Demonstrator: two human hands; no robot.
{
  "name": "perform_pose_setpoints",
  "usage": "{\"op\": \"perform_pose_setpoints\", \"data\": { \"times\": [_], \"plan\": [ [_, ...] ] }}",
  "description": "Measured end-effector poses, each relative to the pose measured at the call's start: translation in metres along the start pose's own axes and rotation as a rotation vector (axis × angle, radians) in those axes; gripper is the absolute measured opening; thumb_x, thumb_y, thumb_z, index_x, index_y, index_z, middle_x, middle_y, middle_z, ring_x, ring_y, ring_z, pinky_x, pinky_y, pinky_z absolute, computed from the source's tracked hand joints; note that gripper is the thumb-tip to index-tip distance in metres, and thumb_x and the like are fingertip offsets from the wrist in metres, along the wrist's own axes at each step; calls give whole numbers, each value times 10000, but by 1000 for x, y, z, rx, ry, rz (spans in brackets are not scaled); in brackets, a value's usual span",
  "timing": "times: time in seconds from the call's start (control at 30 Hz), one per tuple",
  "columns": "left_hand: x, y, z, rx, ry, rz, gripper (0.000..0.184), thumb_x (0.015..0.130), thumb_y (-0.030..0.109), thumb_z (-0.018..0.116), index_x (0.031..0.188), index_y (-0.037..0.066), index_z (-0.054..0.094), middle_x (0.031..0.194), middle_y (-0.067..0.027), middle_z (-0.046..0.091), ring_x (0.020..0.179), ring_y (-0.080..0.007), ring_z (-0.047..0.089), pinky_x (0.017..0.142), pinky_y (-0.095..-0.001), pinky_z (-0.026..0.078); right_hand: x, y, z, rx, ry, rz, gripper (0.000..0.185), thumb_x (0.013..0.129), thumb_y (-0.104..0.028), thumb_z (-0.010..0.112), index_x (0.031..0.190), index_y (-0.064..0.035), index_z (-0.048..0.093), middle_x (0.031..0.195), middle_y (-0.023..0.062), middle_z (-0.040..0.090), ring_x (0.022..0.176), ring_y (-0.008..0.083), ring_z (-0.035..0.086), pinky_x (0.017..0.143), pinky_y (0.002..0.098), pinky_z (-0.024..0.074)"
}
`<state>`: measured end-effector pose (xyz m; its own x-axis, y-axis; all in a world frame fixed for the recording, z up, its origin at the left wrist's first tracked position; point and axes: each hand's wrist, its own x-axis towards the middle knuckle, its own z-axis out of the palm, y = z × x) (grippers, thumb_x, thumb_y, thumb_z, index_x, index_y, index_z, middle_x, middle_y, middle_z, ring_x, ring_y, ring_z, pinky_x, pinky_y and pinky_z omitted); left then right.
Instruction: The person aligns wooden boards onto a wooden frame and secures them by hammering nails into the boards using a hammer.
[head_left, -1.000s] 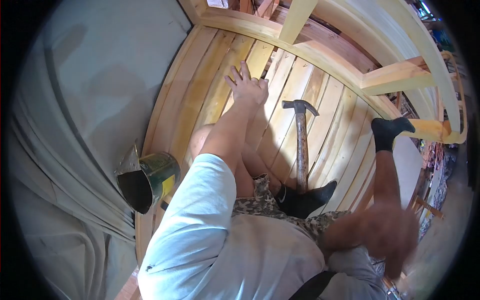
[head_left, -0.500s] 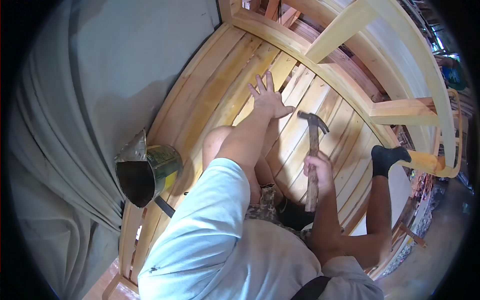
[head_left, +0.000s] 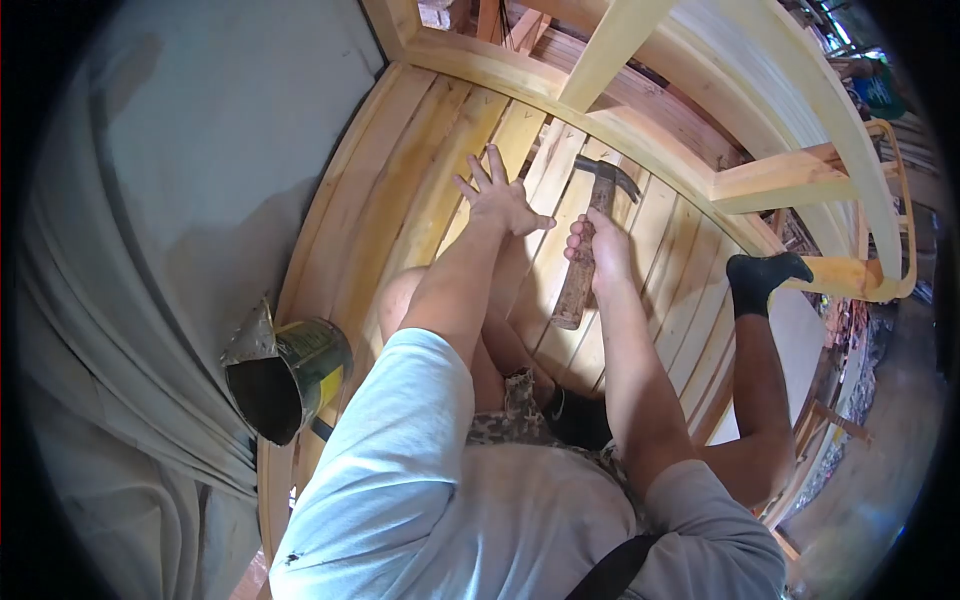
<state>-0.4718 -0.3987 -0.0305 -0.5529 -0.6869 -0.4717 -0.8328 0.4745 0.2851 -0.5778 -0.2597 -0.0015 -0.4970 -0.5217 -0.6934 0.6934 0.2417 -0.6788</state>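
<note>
My left hand [head_left: 500, 203] lies with spread fingers on the wooden slats [head_left: 425, 150]. In my right hand [head_left: 602, 250] is a claw hammer [head_left: 573, 292], its wooden handle wrapped by my fingers. The hammer's dark metal head is at the far end, over the slats and to the right of my left hand. Small dark marks show on several slats near the frame's long rail. Whether a nail stands near my left hand, I cannot make out.
An opened tin can [head_left: 310, 365] lies tipped on the left, beside a grey curtain [head_left: 130, 370]. A wooden rail [head_left: 690, 175] with upright posts borders the slats. My socked foot [head_left: 765, 280] rests at the right, near a yellow curved frame [head_left: 908, 215].
My right hand has carried the hammer up and left, farther over the slats and closer to my left hand. The view has shifted slightly; my left hand keeps its spread pose.
</note>
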Motion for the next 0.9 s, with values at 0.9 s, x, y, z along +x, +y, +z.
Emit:
{"op": "perform_pose_setpoints", "data": {
  "times": [0.9],
  "plan": [
    [1, 1, -7, 76, -99, -9, 978, 717, 738, 699, 1423, 70, 591, 1676, -310, -126, 1509, -597, -120, 1132, -807, 27, 0, 17, 7, 66, 28, -16, 173, 1027, -217, 522, 949, -64, 545, 727, 57, 581, 566, 189, 577, 490, 371, 510]
  ]
}}
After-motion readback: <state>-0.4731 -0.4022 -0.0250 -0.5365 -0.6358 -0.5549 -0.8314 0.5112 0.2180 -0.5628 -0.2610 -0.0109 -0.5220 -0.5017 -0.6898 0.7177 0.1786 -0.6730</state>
